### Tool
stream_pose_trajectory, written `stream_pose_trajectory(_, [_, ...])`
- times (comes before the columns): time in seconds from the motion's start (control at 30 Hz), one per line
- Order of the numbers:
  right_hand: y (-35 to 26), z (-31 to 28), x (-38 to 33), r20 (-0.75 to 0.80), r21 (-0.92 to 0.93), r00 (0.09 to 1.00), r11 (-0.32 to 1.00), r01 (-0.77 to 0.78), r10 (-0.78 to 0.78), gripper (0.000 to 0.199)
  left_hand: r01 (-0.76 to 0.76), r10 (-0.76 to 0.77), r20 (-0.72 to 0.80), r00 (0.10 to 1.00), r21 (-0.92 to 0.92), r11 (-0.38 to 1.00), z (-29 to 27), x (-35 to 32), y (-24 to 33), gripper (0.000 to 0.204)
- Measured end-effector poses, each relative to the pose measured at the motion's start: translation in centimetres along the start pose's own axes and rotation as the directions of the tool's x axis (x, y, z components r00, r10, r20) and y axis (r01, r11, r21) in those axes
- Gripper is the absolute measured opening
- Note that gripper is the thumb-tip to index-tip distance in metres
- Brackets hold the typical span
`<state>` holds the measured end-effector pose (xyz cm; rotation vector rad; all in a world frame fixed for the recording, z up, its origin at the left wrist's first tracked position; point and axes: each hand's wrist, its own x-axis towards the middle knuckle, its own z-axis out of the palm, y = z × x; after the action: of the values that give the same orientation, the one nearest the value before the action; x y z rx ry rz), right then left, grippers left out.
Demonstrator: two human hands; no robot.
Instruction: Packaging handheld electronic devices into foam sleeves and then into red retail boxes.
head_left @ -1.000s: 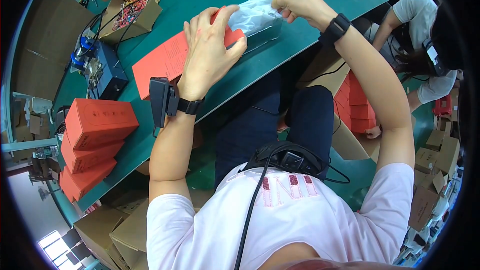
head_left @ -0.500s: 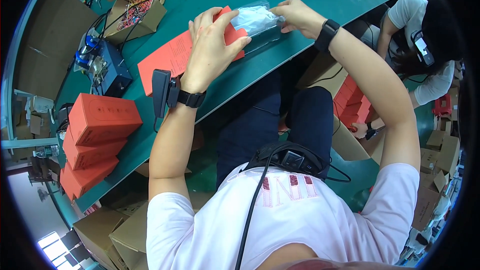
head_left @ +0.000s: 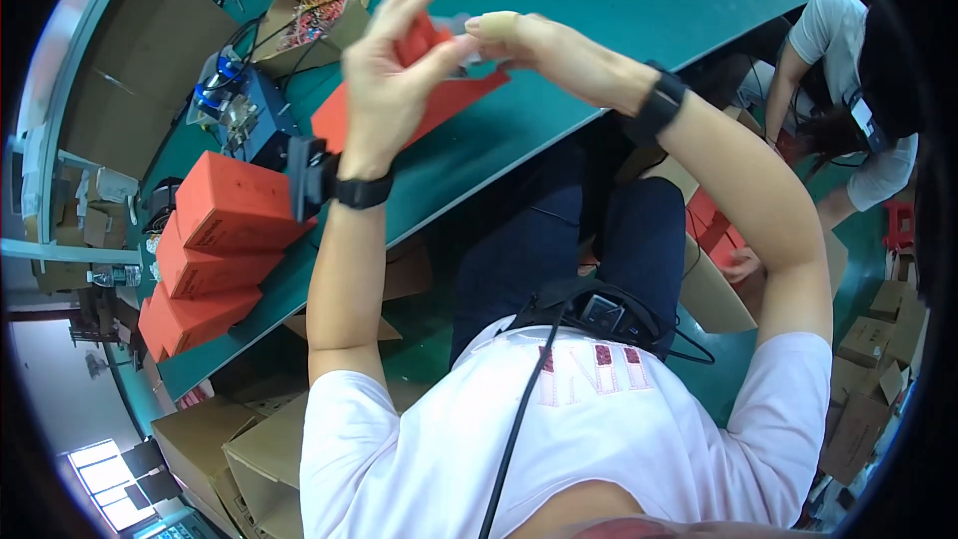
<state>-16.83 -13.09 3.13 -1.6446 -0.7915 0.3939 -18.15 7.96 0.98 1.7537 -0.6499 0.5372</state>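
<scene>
A long red cardboard box [head_left: 449, 112] lies on the green worktable, partly hidden behind my left hand. My left hand [head_left: 384, 90] is curled round a red part at the box's upper side, thumb and fingers on either side of it. My right hand [head_left: 559, 55] reaches in from the right, its fingers bent together at the box's end, close to my left thumb. A little clear plastic [head_left: 462, 40] shows between the hands, blurred. What the right fingertips grip is hidden.
Several red boxes [head_left: 230, 205] are stacked at the table's left edge. Behind them stand a blue device [head_left: 261, 112] with cables and a carton [head_left: 339, 25] of wires. Open cartons [head_left: 264, 459] sit below. Another person [head_left: 823, 60] works at the right beside a carton holding red boxes.
Both hands have lifted and drawn closer together. The clear plastic tray with its white wrapped content, plainly seen before, is now mostly hidden. The red box has turned to show another side.
</scene>
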Motion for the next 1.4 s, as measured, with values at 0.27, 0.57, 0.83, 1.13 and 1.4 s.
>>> stream_pose_trajectory(0.27, [-9.4,0.9,-2.7,0.286,-0.770,0.899,0.478,0.422,-0.333,0.060,-0.352,0.193,-0.370,0.909,-0.430,0.832,-3.2,-1.1,3.8,0.053])
stream_pose_trajectory(0.57, [-7.1,3.5,-0.9,0.309,-0.708,0.861,0.508,0.491,-0.403,0.043,-0.054,-0.057,-0.333,0.941,-0.315,0.947,-3.1,-3.1,3.4,0.057])
stream_pose_trajectory(0.83, [-7.7,1.8,2.9,0.157,-0.774,0.877,0.496,0.395,-0.454,0.022,-0.072,-0.027,-0.227,0.974,-0.417,0.906,-4.0,-3.6,2.8,0.068])
stream_pose_trajectory(1.13, [-10.5,2.0,2.1,0.094,-0.816,0.968,0.539,0.209,-0.234,0.038,-0.050,-0.017,-0.159,0.987,-0.410,0.911,-3.5,-3.1,2.7,0.073])
stream_pose_trajectory(1.4, [-10.2,1.8,3.4,0.144,-0.909,0.971,0.362,0.205,-0.189,0.042,-0.123,0.125,0.009,0.992,-0.145,0.982,-3.0,-2.1,2.6,0.084])
